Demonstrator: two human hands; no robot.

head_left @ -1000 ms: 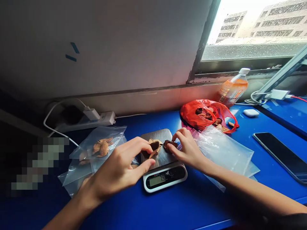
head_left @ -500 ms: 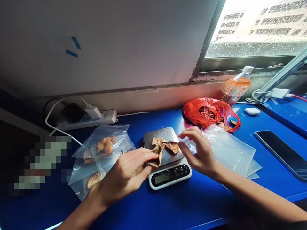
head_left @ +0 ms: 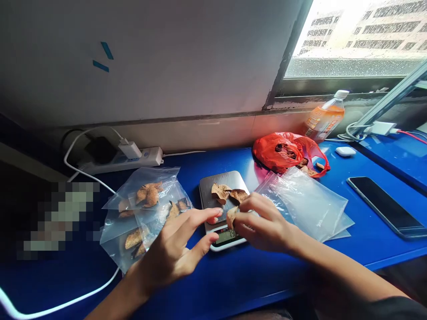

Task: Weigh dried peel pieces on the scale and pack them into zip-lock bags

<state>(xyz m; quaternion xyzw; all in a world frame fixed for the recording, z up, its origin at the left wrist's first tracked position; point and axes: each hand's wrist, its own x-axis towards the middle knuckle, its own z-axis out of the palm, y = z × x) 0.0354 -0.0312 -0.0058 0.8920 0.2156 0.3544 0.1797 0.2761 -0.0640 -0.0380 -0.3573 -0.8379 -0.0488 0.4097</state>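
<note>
A digital kitchen scale (head_left: 207,193) stands on the blue table, its display partly covered by my fingers. Two curled brown dried peel pieces, one a pale dried peel (head_left: 220,192) and one a darker dried peel (head_left: 239,195), lie on its metal plate. My right hand (head_left: 263,222) pinches another dried peel piece (head_left: 231,218) above the front of the scale. To its left, my left hand (head_left: 187,240) holds nothing, with thumb and fingers apart close to the scale's front left corner. Clear plastic bags (head_left: 116,200) with dried peel inside lie beyond my left hand.
Behind the scale to the right sits a red plastic bag (head_left: 267,151) of dried pieces, with an orange drink bottle (head_left: 323,118) behind it. Flat clear bags (head_left: 310,209), a phone (head_left: 383,204) and a white case (head_left: 345,151) lie rightward. A power strip (head_left: 151,156) is back left.
My left hand has let go of a dried peel piece, and its fingers have spread. My right hand has come forward and left and now pinches that piece off the plate.
</note>
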